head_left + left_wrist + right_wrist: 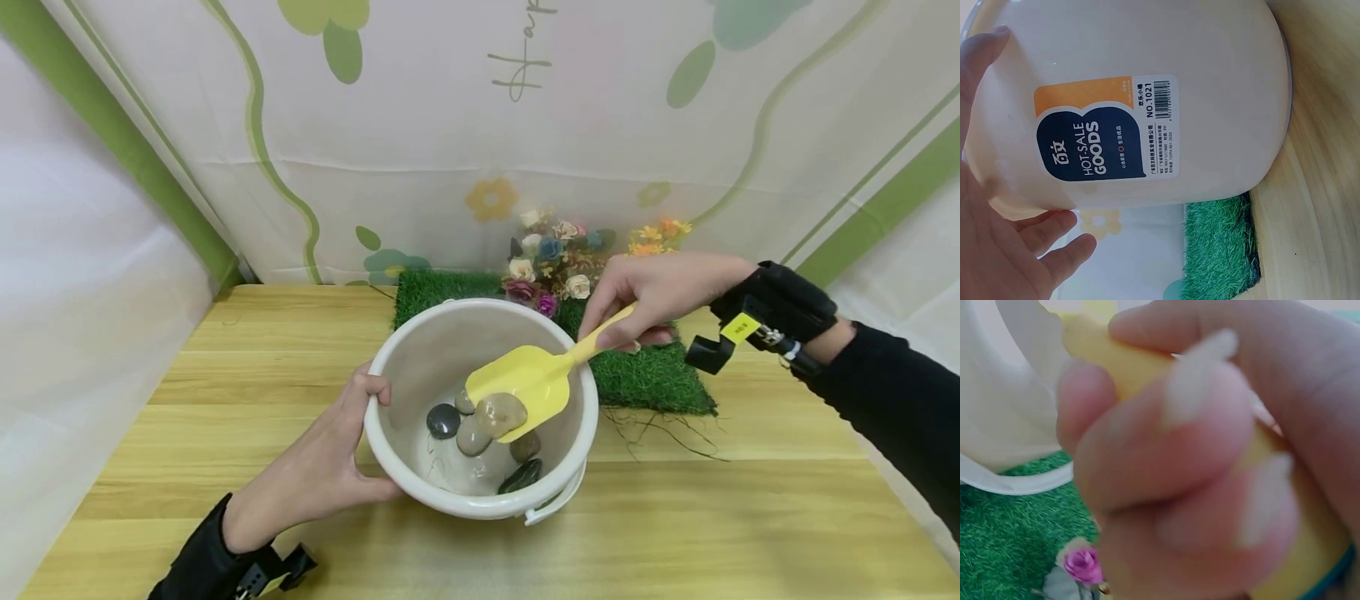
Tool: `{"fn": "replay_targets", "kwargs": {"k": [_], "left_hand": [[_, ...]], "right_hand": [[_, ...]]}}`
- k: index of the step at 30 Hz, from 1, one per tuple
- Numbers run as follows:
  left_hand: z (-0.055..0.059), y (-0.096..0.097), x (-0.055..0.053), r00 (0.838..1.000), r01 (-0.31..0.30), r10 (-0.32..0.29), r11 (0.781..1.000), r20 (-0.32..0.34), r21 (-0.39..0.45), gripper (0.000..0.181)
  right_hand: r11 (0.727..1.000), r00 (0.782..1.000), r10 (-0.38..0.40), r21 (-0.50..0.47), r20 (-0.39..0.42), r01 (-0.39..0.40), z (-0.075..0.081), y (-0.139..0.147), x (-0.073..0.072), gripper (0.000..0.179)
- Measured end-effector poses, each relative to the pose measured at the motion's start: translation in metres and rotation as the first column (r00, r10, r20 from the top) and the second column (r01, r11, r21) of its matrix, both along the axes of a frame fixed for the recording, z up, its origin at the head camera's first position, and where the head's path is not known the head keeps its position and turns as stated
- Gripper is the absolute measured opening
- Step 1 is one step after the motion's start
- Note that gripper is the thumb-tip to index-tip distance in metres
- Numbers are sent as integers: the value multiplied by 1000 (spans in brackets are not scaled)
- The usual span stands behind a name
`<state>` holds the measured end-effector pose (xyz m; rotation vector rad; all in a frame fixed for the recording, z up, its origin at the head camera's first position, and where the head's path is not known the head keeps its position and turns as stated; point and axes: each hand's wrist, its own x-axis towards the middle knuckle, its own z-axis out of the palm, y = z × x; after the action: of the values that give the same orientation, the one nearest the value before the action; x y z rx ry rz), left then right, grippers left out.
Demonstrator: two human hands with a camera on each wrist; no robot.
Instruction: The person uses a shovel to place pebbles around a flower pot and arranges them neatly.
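Observation:
A white bucket stands on the table with several smooth stones inside, among them a black stone and a dark one. My left hand grips the bucket's left rim, fingers hooked over the edge and thumb against the outside wall; the left wrist view shows the bucket's printed label. Curled round the handle of a yellow toy shovel, my right hand holds it slanting down into the bucket. One beige stone lies on the blade near its lower edge, partly over the stones below.
Behind the bucket lies a green artificial grass mat, with artificial flowers at its back. Thin dark strands stick out at its front right. A printed curtain hangs behind the wooden table.

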<state>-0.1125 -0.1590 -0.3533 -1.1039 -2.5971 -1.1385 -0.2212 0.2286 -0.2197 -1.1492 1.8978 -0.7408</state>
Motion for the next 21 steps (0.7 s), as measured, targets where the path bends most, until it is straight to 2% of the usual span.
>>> {"fn": "replay_targets", "kwargs": {"k": [11, 16, 18, 21], "left_hand": [[-1, 0, 0, 1000, 10, -10, 1000, 13, 8, 80], [0, 1, 0, 1000, 7, -7, 1000, 10, 7, 80], [0, 1, 0, 1000, 4, -5, 1000, 10, 7, 81], [0, 1, 0, 1000, 4, -4, 1000, 11, 8, 81]], "right_hand": [[990, 994, -88, -115, -68, 80, 4, 53, 5, 30], [972, 995, -61, -230, -79, 42, 1, 84, 5, 37], [970, 992, -90, -233, -87, 68, -1, 97, 6, 37], [964, 976, -198, -199, -91, 177, -5, 114, 9, 35]]}}
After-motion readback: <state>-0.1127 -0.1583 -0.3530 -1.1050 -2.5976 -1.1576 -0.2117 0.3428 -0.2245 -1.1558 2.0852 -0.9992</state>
